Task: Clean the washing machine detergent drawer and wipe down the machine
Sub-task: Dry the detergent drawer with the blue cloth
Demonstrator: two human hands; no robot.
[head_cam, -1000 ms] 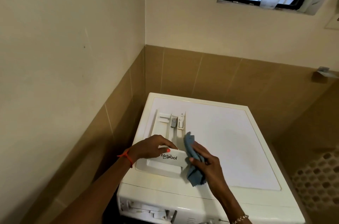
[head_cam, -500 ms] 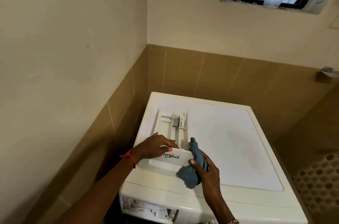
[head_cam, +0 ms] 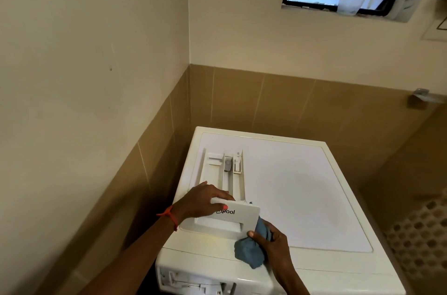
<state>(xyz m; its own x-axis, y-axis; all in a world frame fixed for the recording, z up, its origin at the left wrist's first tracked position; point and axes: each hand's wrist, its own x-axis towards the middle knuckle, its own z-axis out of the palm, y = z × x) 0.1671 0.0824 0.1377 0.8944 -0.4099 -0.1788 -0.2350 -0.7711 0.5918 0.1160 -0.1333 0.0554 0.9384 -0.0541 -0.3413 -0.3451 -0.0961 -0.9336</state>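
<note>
Left hand [head_cam: 205,200] is clamped over the front panel of the detergent drawer [head_cam: 217,173], which is lying flat on top of the washing machine [head_cam: 302,186], pulled right out of its slot [head_cam: 193,280]. My guess is that grip just stops it sliding around. Right hand [head_cam: 273,244] is bunched tight around a blue cloth [head_cam: 249,251], pressed against the panel's right edge, so it's probably scrubbing that corner.

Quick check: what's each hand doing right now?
Left hand: grips the detergent drawer by its front panel.
Right hand: holds the blue cloth bunched at the drawer's right end.
</note>
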